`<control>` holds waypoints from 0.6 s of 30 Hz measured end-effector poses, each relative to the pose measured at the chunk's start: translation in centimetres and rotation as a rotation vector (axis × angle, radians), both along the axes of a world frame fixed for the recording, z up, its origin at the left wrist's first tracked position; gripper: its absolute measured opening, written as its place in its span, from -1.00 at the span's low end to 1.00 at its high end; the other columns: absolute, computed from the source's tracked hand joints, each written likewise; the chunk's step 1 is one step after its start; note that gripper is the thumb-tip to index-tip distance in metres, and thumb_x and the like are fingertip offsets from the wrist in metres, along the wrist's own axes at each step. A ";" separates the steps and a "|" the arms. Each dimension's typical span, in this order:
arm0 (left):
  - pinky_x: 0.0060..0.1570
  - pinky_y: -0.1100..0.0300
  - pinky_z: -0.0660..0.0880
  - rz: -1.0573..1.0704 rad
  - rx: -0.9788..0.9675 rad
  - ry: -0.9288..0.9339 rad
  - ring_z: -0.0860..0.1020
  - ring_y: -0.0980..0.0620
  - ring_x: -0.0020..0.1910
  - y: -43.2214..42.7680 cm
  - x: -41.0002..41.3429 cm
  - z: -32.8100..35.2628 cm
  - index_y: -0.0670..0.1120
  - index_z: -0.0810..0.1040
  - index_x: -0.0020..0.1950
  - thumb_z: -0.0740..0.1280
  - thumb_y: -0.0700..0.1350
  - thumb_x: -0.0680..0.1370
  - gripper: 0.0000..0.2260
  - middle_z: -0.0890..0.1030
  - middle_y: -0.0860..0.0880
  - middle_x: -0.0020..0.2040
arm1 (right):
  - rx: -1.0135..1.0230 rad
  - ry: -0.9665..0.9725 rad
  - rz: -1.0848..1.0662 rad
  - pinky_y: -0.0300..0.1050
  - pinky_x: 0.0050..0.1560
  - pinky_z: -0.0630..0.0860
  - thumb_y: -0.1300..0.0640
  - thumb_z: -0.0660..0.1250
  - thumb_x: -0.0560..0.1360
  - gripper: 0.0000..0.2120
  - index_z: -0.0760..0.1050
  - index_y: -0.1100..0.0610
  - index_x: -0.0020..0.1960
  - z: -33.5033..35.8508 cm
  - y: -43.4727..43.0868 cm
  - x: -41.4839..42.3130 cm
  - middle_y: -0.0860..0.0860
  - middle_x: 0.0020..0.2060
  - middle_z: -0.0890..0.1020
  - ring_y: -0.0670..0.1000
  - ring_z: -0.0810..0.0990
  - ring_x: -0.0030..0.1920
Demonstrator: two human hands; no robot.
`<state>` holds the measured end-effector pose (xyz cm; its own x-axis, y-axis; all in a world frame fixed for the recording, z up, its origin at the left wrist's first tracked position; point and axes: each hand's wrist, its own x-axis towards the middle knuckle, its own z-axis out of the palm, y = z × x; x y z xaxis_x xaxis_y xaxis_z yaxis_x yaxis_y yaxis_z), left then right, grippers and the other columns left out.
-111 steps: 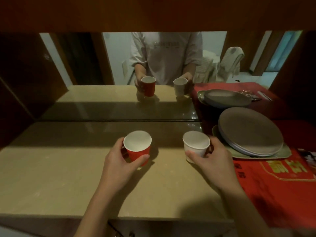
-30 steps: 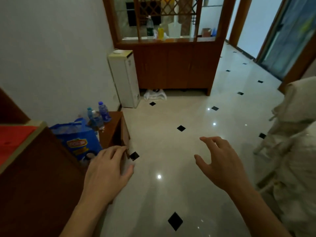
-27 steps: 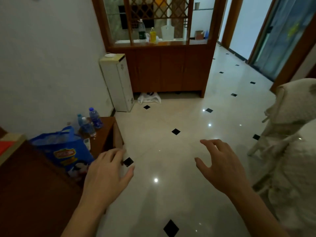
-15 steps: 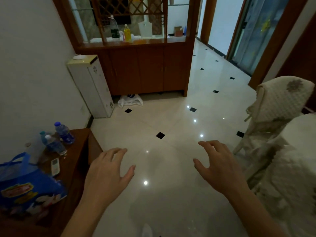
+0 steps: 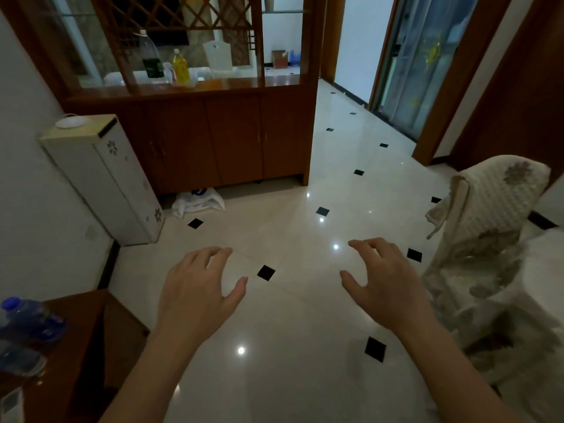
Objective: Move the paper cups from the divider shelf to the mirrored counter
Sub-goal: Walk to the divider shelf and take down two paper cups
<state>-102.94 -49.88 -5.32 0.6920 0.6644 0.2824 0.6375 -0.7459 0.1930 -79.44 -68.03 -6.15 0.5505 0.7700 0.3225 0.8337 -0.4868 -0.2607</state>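
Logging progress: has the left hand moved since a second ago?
Yes. The left hand has gone forward, past the wooden side table, toward the divider shelf.

A paper cup [image 5: 269, 3] on the upper glass level of the far divider shelf [image 5: 213, 85] meets the top edge and is too small for me to tell whether it is one cup or a stack. Behind the glass, the white things beside the yellow bottle [image 5: 180, 67] are too blurred to name. At near left, water bottles [image 5: 27, 322] on the low bench [image 5: 70, 346] blur and run off the left edge. The covered chair [image 5: 488, 239] is cut by the right edge.
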 end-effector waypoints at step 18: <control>0.05 -0.03 0.51 -0.038 0.071 0.057 0.54 -0.09 0.13 22.0 24.4 -1.4 -0.09 0.52 0.30 0.31 0.18 0.49 -0.51 0.60 -0.09 0.18 | 0.038 0.047 -0.129 0.06 0.00 0.53 -0.06 0.42 0.41 -0.51 0.50 0.11 0.28 -2.4 19.1 22.8 0.09 0.12 0.57 0.12 0.54 0.11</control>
<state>-78.49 -27.89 -6.68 0.7329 0.6168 0.2871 0.6166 -0.7805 0.1029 -56.68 -48.91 -8.52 0.6592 0.6797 0.3216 0.7514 -0.5781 -0.3182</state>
